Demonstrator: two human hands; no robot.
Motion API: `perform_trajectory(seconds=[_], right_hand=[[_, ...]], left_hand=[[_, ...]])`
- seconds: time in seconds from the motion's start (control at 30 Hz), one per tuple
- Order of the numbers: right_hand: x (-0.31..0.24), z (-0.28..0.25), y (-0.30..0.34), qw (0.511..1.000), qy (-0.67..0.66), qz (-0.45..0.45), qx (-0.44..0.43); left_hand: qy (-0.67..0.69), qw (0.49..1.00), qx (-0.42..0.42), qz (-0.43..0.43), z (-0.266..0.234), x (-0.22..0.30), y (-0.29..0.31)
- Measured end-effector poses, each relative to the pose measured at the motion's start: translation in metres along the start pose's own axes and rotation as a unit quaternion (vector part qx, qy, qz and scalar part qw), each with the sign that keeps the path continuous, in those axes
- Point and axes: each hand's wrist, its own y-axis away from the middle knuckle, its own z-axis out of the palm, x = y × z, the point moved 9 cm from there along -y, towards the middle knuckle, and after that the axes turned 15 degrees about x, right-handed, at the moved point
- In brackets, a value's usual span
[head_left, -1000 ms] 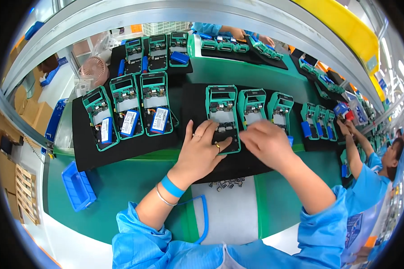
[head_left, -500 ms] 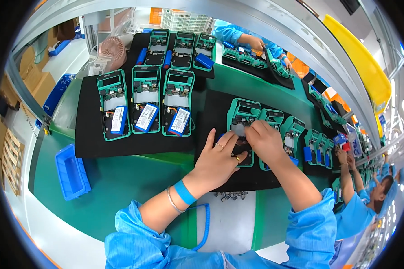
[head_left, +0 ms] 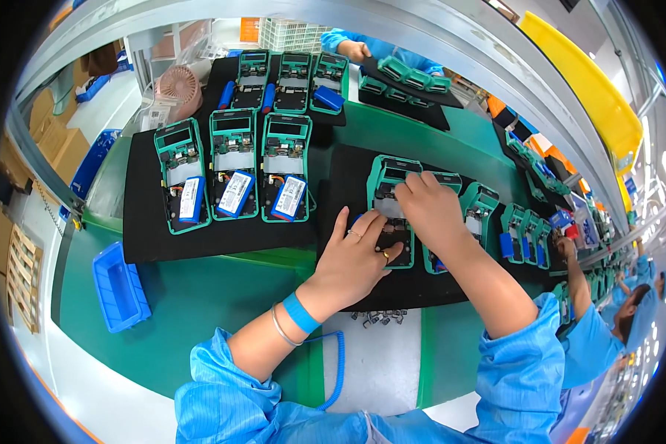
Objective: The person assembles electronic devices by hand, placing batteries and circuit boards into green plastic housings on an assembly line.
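at the left, a blue bin [head_left: 120, 288] sits on the green table [head_left: 200, 318]. farther back, a pink fan [head_left: 178, 85] stands near a black mat [head_left: 229, 246] that carries three green-framed units [head_left: 233, 164] in a row, each with a blue battery [head_left: 235, 194] lying slantwise on its lower half. a blue coiled cord [head_left: 340, 370] hangs near the person's front. the left hand [head_left: 351, 263], a blue band [head_left: 301, 314] and a silver bangle [head_left: 283, 325] behind it, lies palm down with its fingers spread over the lower part of an open green device [head_left: 383, 191]; whether they pinch anything cannot be told. the device lies on a second black mat [head_left: 392, 297], small metal parts [head_left: 381, 317] just below the mat's near edge. the right hand [head_left: 431, 211] bends over the device's middle, fingers drawn together and pointing down; the tips are hidden, so their grip cannot be told. beside it, two similar units [head_left: 481, 203] share the mat. at the far right, a co-worker [head_left: 596, 344] in blue reaches forward.
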Motion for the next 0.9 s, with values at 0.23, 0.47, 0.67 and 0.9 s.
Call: perform_trajectory(seconds=[0.23, 0.47, 0.67, 0.9], right_hand=[[0.003, -0.043, 0.019, 0.982, -0.132, 0.125, 0.057], [-0.056, -0.076, 0.145, 0.895, -0.320, 0.308, -0.046], [-0.070, -0.065, 0.216, 0.824, -0.293, 0.484, -0.019], [-0.082, -0.062, 0.200, 0.855, -0.221, 0.469, -0.023]], left_hand=[[0.010, 1.000, 0.002, 0.028, -0.016, -0.009, 0.000], [0.001, 0.999, -0.036, 0.026, -0.017, -0.020, 0.003], [0.021, 0.998, -0.015, 0.064, -0.010, 0.024, -0.024], [0.014, 0.996, 0.004, 0.091, 0.049, 0.075, -0.061]])
